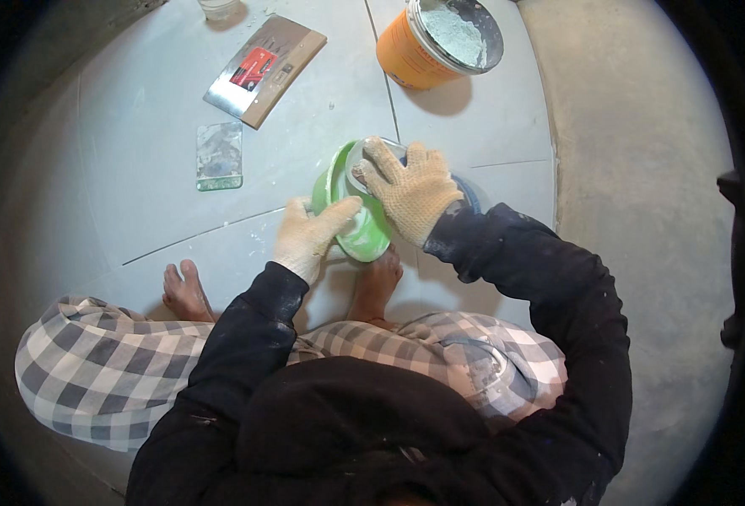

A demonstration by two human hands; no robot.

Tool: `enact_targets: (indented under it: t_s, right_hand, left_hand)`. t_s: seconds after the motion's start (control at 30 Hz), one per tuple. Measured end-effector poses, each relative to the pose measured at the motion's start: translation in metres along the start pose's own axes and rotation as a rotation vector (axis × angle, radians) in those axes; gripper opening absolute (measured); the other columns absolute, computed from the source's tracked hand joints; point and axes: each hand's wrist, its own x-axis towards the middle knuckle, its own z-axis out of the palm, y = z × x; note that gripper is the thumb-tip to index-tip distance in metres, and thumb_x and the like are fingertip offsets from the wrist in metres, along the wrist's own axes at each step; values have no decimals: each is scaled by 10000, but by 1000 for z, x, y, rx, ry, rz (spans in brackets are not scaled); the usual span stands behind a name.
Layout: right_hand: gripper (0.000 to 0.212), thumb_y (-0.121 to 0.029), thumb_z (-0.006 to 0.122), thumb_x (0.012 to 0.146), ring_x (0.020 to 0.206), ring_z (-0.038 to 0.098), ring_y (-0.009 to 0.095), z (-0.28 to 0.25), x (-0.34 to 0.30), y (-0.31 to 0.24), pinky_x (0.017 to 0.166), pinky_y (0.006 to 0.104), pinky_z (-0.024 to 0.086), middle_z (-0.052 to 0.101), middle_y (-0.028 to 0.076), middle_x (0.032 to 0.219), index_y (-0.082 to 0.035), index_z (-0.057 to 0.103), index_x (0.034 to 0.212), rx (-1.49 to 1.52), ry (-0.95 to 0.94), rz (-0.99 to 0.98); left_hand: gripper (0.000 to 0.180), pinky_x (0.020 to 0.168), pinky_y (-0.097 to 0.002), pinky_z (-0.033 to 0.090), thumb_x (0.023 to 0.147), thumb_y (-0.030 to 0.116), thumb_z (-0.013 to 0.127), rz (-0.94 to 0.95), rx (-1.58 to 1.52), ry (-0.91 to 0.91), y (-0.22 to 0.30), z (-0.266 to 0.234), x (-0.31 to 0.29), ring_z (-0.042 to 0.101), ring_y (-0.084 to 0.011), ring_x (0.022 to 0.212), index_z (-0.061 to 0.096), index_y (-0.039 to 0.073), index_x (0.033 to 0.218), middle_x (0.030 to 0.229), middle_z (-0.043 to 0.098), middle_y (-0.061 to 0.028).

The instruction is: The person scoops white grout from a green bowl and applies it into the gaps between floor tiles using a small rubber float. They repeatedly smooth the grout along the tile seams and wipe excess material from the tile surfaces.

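Note:
My left hand (312, 236), in a cream knit glove, grips the near left rim of a green bowl (367, 242), its thumb over the edge. The bowl is tilted, and some whitish material clings inside. My right hand (410, 187), gloved alike, is closed on a clear round plastic container (355, 162) tipped at the bowl's far right rim. The glove hides most of this container and what it holds. Behind my right wrist a blue curved edge (471, 194) shows; its kind I cannot tell.
Beyond the hands stands an orange bucket (413, 57) of pale powder. On the grey tiles to the left lie a wide metal scraper (286, 52) and a smaller, smeared flat scraper (219, 152). A whitish cup (219, 8) is at the far edge. My bare feet (188, 291) are close below.

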Motion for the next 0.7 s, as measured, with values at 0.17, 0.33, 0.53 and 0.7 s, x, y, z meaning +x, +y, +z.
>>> enact_targets:
  t_s: [0.17, 0.33, 0.53, 0.7]
  right_hand:
    - [551, -214, 627, 863, 1065, 534, 410, 4, 6, -8, 832, 546, 461, 332, 164, 1570, -113, 546, 1399, -78, -69, 136]
    - [556, -246, 661, 860, 922, 617, 360, -14, 11, 4, 789, 486, 508, 481, 191, 1455, -125, 566, 1394, 158, -318, 258]
    - [489, -308, 654, 882, 758, 691, 262, -18, -47, 99, 710, 385, 580, 708, 176, 927, -15, 628, 1273, 1272, -537, 825]
    - [497, -293, 647, 898, 804, 702, 264, 32, -162, 129, 718, 377, 593, 703, 190, 969, 40, 607, 1264, 2195, 86, 1007]
  left_hand:
    - [620, 698, -342, 634, 831, 167, 841, 73, 31, 71, 1, 8, -2, 697, -193, 891, 419, -83, 1209, 1068, 635, -179]
    - [715, 778, -305, 589, 776, 209, 881, 334, 404, 186, 2, 17, -8, 675, -194, 925, 389, -58, 1221, 1098, 624, -187]
    - [647, 823, -304, 575, 810, 175, 839, 434, 430, 357, 2, 0, -4, 660, -203, 960, 405, -40, 1240, 1142, 613, -180]
    - [553, 804, -332, 597, 865, 109, 778, 222, 108, 227, -8, -11, 2, 662, -204, 990, 418, -9, 1267, 1181, 599, -168]
